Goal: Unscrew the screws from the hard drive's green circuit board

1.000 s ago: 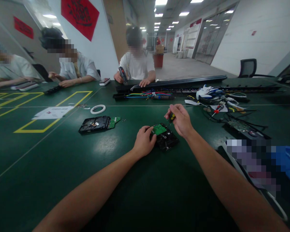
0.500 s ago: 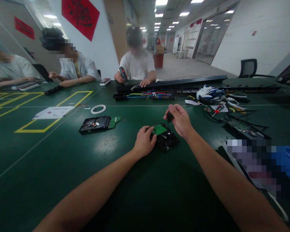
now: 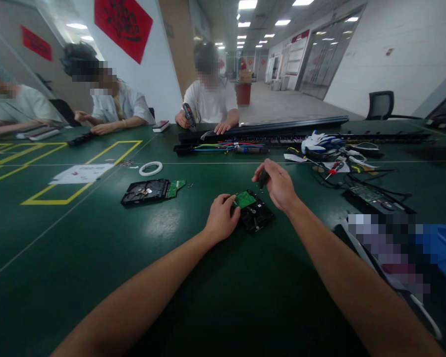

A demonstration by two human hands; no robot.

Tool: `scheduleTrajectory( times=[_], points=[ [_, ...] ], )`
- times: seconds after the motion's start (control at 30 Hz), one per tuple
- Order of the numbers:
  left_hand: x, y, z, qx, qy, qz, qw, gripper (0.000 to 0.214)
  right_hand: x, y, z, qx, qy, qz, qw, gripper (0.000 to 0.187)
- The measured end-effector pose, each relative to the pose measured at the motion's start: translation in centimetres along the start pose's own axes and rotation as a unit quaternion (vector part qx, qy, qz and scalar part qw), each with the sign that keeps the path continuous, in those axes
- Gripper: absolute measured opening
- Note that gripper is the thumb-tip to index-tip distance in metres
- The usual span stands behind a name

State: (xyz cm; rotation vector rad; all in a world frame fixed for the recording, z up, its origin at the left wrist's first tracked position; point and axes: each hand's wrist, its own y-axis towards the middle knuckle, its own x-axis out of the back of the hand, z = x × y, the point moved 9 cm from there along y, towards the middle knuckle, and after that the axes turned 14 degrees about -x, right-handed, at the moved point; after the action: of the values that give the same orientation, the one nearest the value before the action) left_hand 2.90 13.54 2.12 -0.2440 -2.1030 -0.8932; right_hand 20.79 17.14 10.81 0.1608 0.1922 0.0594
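the step in hand appears to be driver work on the board's screws. the drive (image 3: pixel 259 216) lies on the table (image 3: pixel 193 277) directly in front of you, between your hands, with its green board (image 3: pixel 245 199) facing up.

your left hand (image 3: pixel 222 215) is partly closed over the left side of the drive, fingers curled onto it and steadying it. your right hand (image 3: pixel 280 187) is closed on the driver (image 3: pixel 263 179), thumb and fingers pinching the handle. the driver stands near upright over the far right edge of the board; whether the tip touches a screw cannot be told.

the next move calls for the tip square in the screw head, light downward force, and a turn from the fingers while the left hand braces the drive.

pose: both forearms reach forward and converge; the right wrist is raised above the drive, the left hand low.
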Motion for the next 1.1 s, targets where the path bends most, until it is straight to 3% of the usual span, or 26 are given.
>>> scheduleTrajectory(
  times=[0.13,0.37,0.57,0.83,1.1],
  points=[
    [0.1,0.0,-0.2,-0.003,0.001,-0.004,1.000,0.045,-0.3,-0.1,-0.1,-0.004,-0.048,0.003,0.999,0.036],
    [0.2,0.0,-0.4,-0.005,0.003,-0.004,1.000,0.044,-1.1,-0.3,-0.2,-0.029,-0.003,0.022,0.999,0.031],
    [0.1,0.0,-0.1,-0.008,0.001,-0.008,1.000,0.044,-1.9,-0.7,0.7,-0.006,-0.069,0.042,0.997,0.031],
    [-0.1,0.0,0.0,-0.007,0.004,-0.003,1.000,0.046,-1.9,-0.9,2.0,0.031,-0.145,0.014,0.989,0.032],
    [0.2,0.0,-0.2,-0.009,0.000,-0.010,1.000,0.044,-1.5,-1.3,1.9,0.030,-0.117,-0.005,0.993,0.033]
  ],
)
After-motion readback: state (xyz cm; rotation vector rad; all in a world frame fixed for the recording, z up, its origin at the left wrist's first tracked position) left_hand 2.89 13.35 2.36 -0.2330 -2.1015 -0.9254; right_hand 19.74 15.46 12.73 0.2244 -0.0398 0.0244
